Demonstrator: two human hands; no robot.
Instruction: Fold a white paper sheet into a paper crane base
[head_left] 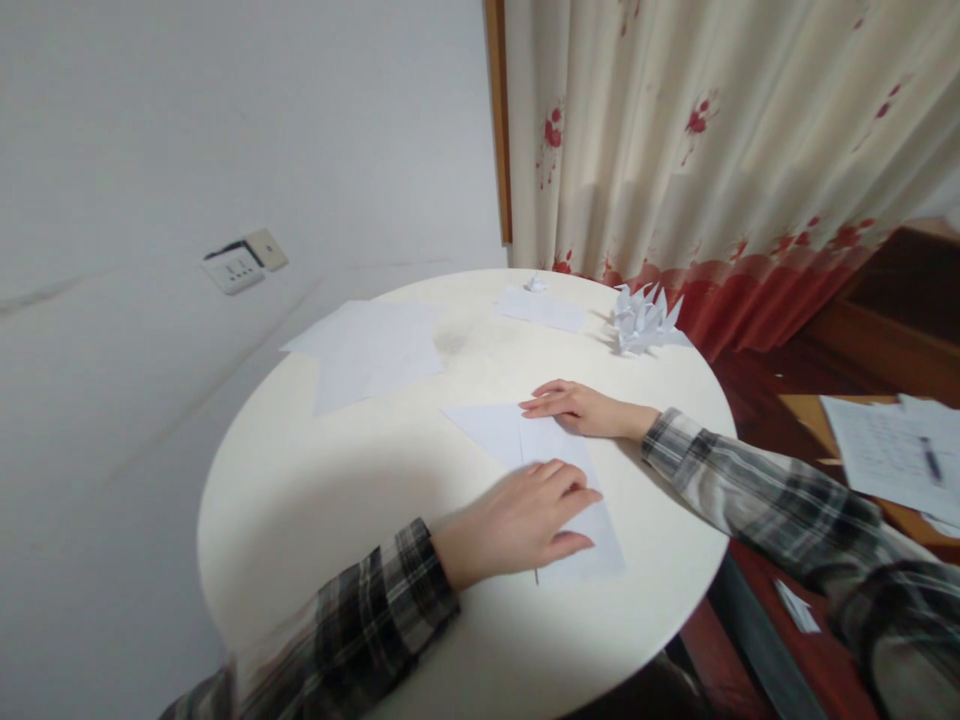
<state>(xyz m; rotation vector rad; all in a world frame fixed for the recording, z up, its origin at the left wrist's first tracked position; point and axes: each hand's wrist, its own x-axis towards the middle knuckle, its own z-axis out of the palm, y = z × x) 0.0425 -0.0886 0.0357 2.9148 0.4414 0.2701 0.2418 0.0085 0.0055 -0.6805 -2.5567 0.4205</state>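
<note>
A white sheet of paper (574, 460) lies on the round table before me, with a straight crease or edge running down it and a slanted left side. My left hand (521, 520) rests across its lower part, fingers loosely bent and thumb apart. At the sheet's top edge, my right hand (574, 407) lies with its fingers stretched out over the paper. Just below my left hand a thin dark tip (536, 577) shows; what it belongs to is hidden under the hand.
White sheets (375, 350) lie at the table's back left. Several folded paper cranes (643, 320) cluster at the back right; a small folded paper piece (535, 284) sits by another sheet (544, 308). A wall and a curtain (637, 130) border the round white table (300, 530).
</note>
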